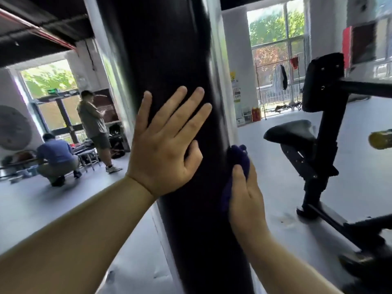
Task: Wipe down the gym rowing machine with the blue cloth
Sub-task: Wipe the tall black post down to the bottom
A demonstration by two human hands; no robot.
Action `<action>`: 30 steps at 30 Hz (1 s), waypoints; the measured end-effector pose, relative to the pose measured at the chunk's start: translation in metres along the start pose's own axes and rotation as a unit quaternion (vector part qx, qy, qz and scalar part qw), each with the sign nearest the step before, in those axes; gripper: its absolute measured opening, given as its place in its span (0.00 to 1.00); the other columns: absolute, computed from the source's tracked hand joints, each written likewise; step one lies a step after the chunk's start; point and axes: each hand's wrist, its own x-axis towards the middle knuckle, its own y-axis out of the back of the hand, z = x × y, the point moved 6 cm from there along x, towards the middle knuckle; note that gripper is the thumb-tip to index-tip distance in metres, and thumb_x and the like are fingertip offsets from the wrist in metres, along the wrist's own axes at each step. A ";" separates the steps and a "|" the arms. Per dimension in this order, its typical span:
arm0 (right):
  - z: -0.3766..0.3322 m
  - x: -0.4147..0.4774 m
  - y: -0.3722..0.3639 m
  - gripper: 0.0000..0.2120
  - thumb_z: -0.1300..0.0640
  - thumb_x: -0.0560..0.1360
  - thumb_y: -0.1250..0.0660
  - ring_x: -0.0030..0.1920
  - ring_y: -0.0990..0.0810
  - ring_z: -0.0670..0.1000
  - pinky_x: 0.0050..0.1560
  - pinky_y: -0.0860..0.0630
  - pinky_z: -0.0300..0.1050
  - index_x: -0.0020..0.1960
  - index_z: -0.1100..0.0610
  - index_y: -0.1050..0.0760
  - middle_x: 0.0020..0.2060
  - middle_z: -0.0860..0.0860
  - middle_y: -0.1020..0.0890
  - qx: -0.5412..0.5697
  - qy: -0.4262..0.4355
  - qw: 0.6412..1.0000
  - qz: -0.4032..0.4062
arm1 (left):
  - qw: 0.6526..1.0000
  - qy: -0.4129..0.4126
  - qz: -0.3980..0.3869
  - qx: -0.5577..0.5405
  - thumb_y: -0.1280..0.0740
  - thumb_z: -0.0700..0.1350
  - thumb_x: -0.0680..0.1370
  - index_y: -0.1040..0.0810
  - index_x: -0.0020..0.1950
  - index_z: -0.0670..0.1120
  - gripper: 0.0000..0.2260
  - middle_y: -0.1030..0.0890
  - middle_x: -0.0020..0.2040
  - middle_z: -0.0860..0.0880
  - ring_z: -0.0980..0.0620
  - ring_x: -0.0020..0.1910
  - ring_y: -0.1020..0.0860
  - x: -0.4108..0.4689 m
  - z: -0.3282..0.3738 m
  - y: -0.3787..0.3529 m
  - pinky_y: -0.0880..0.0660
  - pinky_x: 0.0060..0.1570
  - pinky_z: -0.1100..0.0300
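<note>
A tall black upright column [169, 49] of the gym machine fills the middle of the head view. My left hand [163, 145] lies flat on its front face with the fingers spread and straight. On the column's right edge, my right hand [246, 194] presses the bunched blue cloth [239, 160] against the side. The cloth shows above and to the left of that hand's fingers; the rest of it is hidden between palm and column.
To the right stands a black machine with a padded seat [290, 131] and back pad [324, 81] on a floor frame [339, 221]. At far left, one person [93, 124] stands and another [55, 160] crouches. Grey floor and bright windows lie behind.
</note>
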 end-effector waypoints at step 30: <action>0.054 0.002 0.007 0.12 0.43 0.80 0.47 0.38 0.24 0.45 0.47 0.31 0.42 0.50 0.40 0.25 0.34 0.43 0.22 0.163 -0.253 0.953 0.036 | 0.969 -0.194 -0.109 0.105 0.42 0.48 0.75 0.27 0.71 0.41 0.26 0.28 0.72 0.44 0.43 0.74 0.35 0.005 0.026 -0.010 0.45 0.75 0.40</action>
